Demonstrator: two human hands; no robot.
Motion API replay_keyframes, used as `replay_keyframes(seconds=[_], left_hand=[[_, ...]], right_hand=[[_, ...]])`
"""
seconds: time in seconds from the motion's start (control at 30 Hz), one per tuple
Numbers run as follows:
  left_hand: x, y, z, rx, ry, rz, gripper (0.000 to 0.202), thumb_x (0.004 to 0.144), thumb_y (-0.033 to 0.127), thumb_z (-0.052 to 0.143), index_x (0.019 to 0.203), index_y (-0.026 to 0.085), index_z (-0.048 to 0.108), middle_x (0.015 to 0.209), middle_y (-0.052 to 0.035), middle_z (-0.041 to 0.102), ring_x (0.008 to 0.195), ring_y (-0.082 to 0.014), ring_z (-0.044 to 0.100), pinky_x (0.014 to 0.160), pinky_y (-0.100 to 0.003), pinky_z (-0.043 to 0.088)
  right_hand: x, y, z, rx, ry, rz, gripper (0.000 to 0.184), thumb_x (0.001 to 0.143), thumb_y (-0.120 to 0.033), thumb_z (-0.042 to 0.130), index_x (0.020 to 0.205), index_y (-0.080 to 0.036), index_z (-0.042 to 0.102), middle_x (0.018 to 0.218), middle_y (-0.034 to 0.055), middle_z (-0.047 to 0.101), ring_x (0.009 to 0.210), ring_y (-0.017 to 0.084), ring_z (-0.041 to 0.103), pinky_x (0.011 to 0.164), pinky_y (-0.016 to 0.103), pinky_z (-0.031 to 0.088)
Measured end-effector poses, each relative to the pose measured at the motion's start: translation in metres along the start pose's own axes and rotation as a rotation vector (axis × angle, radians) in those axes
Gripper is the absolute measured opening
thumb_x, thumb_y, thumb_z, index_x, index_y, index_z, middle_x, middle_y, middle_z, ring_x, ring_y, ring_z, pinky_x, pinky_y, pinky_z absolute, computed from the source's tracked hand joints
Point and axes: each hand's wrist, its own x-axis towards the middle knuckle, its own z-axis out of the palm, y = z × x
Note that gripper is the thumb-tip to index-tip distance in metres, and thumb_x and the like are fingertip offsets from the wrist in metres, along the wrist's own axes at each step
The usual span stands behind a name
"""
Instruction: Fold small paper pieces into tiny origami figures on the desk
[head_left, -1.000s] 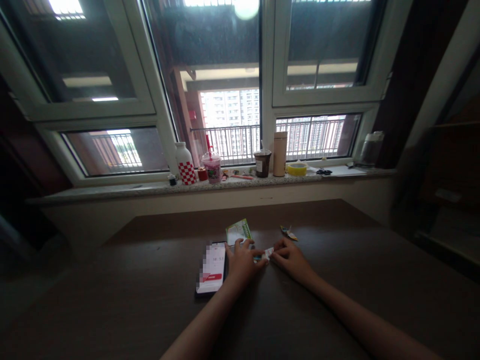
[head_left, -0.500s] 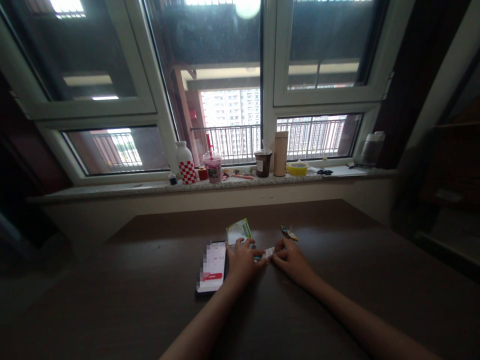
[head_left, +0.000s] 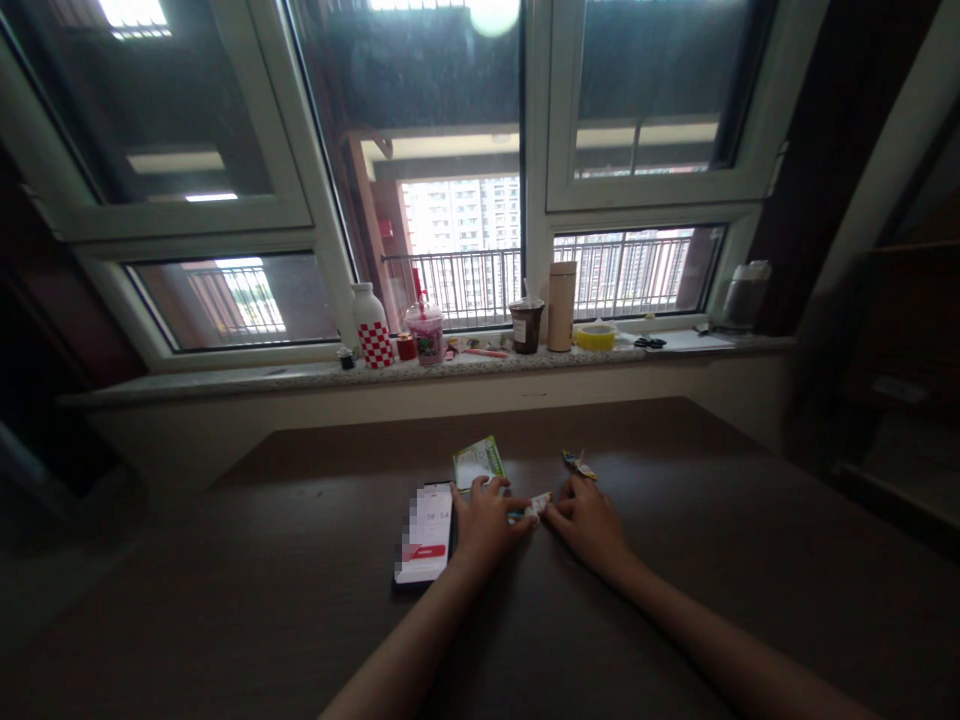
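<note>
Left hand (head_left: pixel 486 520) at lower centre, thumb and forefinger pinching small printed paper (head_left: pixel 540 503), other fingers spread, right hand (head_left: pixel 590 522) curled beside it, grip unclear

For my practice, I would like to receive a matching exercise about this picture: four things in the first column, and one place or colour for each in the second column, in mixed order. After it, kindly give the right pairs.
Things
1. phone
2. small printed paper
3. ring-shaped roll
4. checkered bottle

Places or colours
A. yellow
B. red and white
C. just left of the left hand
D. between the two hands

Right pairs: 1-C, 2-D, 3-A, 4-B
</note>
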Motion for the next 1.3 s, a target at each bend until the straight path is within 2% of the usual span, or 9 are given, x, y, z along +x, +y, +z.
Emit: replay_keyframes(seconds=[0.4, 0.7, 0.9, 1.1, 1.2, 1.3], left_hand=[[0.000, -0.002, 0.002, -0.008, 0.004, 0.011, 0.024, 0.077, 0.057, 0.064, 0.098, 0.047, 0.072, 0.124, 0.0023, 0.061, 0.123, -0.0332, 0.043, 0.104, -0.076, 0.008], [0.000, -0.003, 0.004, -0.015, -0.001, 0.006, 0.025, 0.077, 0.057, 0.065, 0.098, 0.047, 0.072, 0.124, 0.0019, 0.061, 0.124, -0.0325, 0.043, 0.105, -0.075, 0.009], [-0.001, -0.002, 0.001, -0.032, -0.001, 0.001, 0.024, 0.078, 0.056, 0.065, 0.098, 0.046, 0.072, 0.123, 0.0006, 0.062, 0.123, -0.0321, 0.044, 0.105, -0.075, 0.007], [-0.004, 0.001, 0.001, -0.049, 0.009, 0.003, 0.024, 0.080, 0.054, 0.063, 0.100, 0.044, 0.071, 0.122, 0.0015, 0.062, 0.124, -0.0313, 0.043, 0.106, -0.075, 0.005], [-0.007, 0.001, 0.003, -0.058, 0.041, 0.021, 0.022, 0.083, 0.051, 0.060, 0.100, 0.043, 0.070, 0.122, 0.0020, 0.062, 0.125, -0.0308, 0.042, 0.105, -0.076, 0.003], [-0.008, 0.001, 0.004, -0.064, 0.031, 0.024, 0.021, 0.084, 0.049, 0.059, 0.101, 0.042, 0.070, 0.124, 0.0019, 0.061, 0.126, -0.0307, 0.041, 0.105, -0.076, 0.003]], right_hand=[[0.000, 0.001, -0.001, -0.116, 0.047, 0.064, 0.034, 0.091, -0.041, 0.051, 0.083, -0.025, 0.079, 0.099, 0.0114, 0.063, 0.105, 0.027, 0.053, 0.087, 0.036, 0.041], [0.003, 0.000, -0.003, -0.199, 0.040, 0.140, 0.037, 0.092, -0.040, 0.046, 0.088, -0.024, 0.079, 0.120, 0.0128, 0.059, 0.110, 0.028, 0.051, 0.086, 0.037, 0.042], [0.005, 0.002, -0.002, -0.239, 0.046, 0.161, 0.036, 0.093, -0.038, 0.045, 0.090, -0.023, 0.078, 0.111, 0.0130, 0.061, 0.105, 0.028, 0.053, 0.083, 0.037, 0.043], [0.009, 0.016, 0.004, -0.098, 0.067, 0.119, 0.033, 0.092, -0.038, 0.049, 0.088, -0.022, 0.078, 0.101, 0.0109, 0.060, 0.099, 0.025, 0.054, 0.087, 0.037, 0.044], [0.013, 0.025, 0.009, 0.052, 0.130, 0.076, 0.026, 0.090, -0.032, 0.055, 0.101, -0.021, 0.075, 0.102, 0.0105, 0.059, 0.101, 0.023, 0.054, 0.091, 0.034, 0.044], [0.016, 0.027, 0.012, 0.106, 0.102, 0.027, 0.021, 0.087, -0.027, 0.058, 0.096, -0.023, 0.076, 0.103, 0.0089, 0.060, 0.104, 0.022, 0.054, 0.095, 0.034, 0.043]])
